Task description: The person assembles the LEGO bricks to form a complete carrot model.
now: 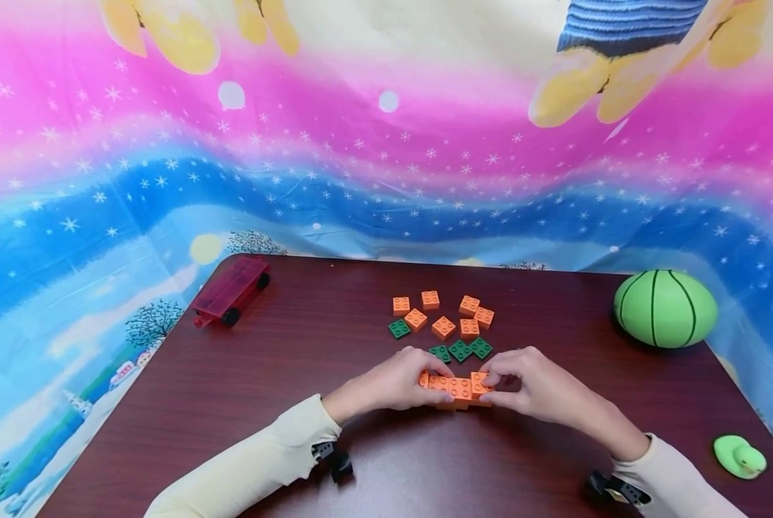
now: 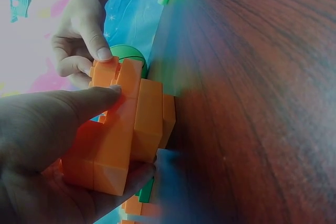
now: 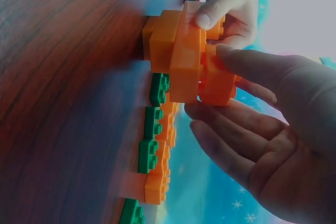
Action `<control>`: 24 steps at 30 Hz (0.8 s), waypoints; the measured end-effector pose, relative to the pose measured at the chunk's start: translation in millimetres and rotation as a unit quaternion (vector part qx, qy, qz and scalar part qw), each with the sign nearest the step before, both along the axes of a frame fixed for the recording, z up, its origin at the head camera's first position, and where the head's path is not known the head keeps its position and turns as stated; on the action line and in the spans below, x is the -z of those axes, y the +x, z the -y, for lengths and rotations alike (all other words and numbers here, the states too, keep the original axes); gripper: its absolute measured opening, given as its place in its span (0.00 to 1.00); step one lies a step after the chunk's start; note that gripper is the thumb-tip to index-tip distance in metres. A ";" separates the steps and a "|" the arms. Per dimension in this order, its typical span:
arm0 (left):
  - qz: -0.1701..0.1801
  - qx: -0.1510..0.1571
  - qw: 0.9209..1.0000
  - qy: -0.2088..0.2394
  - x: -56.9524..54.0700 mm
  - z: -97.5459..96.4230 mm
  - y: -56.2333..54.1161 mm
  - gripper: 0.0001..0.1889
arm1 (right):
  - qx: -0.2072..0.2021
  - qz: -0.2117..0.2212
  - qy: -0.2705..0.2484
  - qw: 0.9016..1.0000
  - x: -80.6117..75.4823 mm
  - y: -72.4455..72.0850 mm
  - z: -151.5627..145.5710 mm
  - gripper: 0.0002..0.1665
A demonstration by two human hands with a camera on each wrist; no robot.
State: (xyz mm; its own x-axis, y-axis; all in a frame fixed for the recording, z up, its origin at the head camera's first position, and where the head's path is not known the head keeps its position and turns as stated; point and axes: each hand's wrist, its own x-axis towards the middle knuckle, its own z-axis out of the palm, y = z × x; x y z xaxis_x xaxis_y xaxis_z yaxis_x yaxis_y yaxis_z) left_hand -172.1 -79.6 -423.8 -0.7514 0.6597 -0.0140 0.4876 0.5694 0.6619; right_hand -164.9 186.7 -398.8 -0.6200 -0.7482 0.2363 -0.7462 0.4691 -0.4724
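A stepped build of orange toy building blocks [image 1: 460, 389] stands low over the table in front of the person, wider at the top than at the bottom. The left hand [image 1: 395, 381] grips its left end between thumb and fingers. At the right end, the right hand [image 1: 541, 385] pinches a small orange block [image 3: 218, 85] between thumb and fingers. That block sits on the top layer, with a narrow gap and some studs showing beneath it in the right wrist view. Whether it is fully pressed down I cannot tell.
Behind the hands lie several loose orange blocks [image 1: 443, 328] and several green blocks [image 1: 460, 351] on the brown table [image 1: 282, 446]. A red toy cart [image 1: 232, 291] stands back left. To the right are a green ball [image 1: 666, 309] and a green toy duck [image 1: 739, 457].
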 end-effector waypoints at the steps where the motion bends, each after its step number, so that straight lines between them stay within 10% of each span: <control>1: 0.000 0.000 1.000 0.000 0.0 0.0 0.2 0.17 | 0.000 0.004 -0.001 1.000 0.4 -0.2 -0.1 0.10; 19: 0.012 0.005 1.000 0.010 -0.8 0.9 0.6 0.17 | 0.043 0.219 -0.036 0.974 6.2 -7.0 -5.1 0.13; 24: 0.014 0.003 1.000 0.012 -1.4 0.9 0.5 0.17 | 0.028 0.345 -0.045 0.937 4.6 -12.9 -6.5 0.15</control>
